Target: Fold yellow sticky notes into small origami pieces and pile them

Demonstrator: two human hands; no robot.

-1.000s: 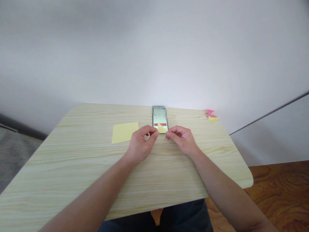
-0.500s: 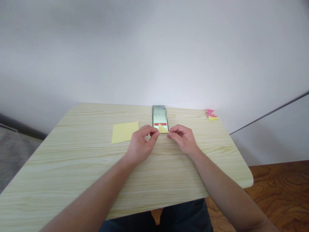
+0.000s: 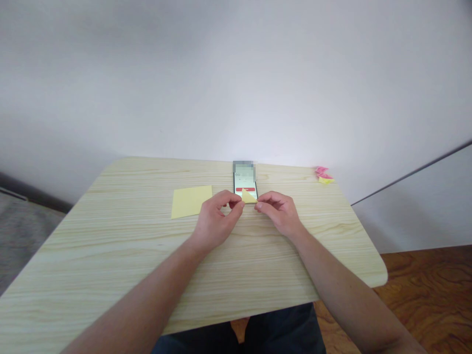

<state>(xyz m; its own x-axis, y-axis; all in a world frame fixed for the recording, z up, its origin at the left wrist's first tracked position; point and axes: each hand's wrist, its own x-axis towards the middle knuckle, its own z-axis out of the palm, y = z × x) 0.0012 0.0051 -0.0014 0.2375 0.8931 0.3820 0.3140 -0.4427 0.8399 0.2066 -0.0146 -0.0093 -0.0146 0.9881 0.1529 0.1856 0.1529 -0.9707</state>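
Between my two hands is a small piece of yellow paper [image 3: 249, 197], folded into a triangle with its point up. My left hand [image 3: 218, 216] pinches its left corner between thumb and fingertips. At its right corner, my right hand [image 3: 278, 210] pinches it the same way. Just behind the paper a phone [image 3: 245, 183] with a lit screen lies near the wall; the folded paper hides part of its lower end. A flat yellow sheet of paper [image 3: 190, 200] lies left of the phone, its right lower part close behind my left hand.
Folded pink paper [image 3: 322, 171] and a folded yellow piece [image 3: 326, 180] sit at the table's back right corner. The light wooden table [image 3: 110, 255] meets a white wall [image 3: 236, 83] at the back. Its right edge has a rounded front corner above a wooden floor [image 3: 427, 280].
Hardly anything differs. Both hands keep their pinch on the yellow paper, and the whole view has shifted very slightly.
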